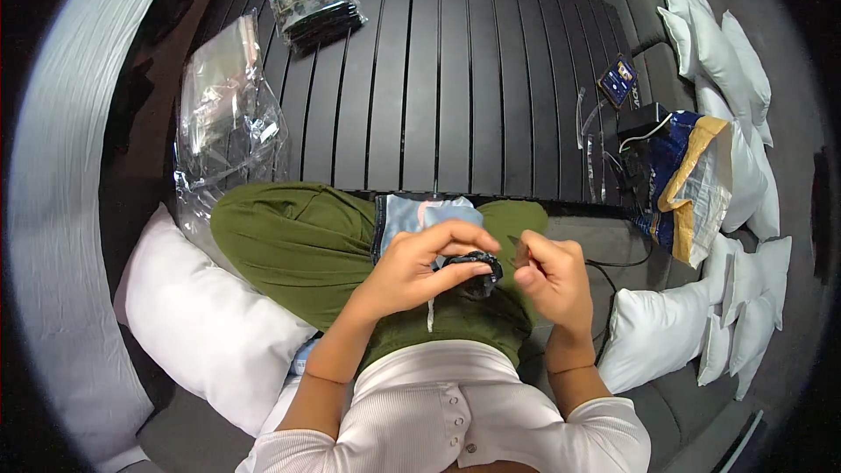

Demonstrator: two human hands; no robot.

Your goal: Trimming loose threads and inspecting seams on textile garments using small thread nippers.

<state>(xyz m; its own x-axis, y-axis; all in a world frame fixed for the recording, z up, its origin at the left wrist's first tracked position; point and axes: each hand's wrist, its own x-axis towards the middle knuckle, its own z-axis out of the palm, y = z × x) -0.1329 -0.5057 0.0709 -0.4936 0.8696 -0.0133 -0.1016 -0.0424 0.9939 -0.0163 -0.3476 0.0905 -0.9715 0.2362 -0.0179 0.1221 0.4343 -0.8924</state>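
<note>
My left hand (429, 267) is closed around a small, crumpled black bundle (482, 278) with pale specks, above my lap. Whether it is cloth or plastic I cannot tell. Just to its right, my right hand (552, 276) is pinched, thumb against curled fingers. A thin dark tip (513, 240) pokes out beside those fingers, too small to name. The two hands are apart. Beyond my left hand, a light blue cloth (399, 217) with a dark edge and a pink mark lies across my lap, partly hidden by that hand.
A black slatted table (420, 79) stands ahead. On it lie a stack of packaged black items (320, 10), clear plastic bags (215, 114), clear strips (590, 144) and a phone (618, 81). A blue-and-tan bag (688, 184) stands at right. White pillows (206, 315) are around me.
</note>
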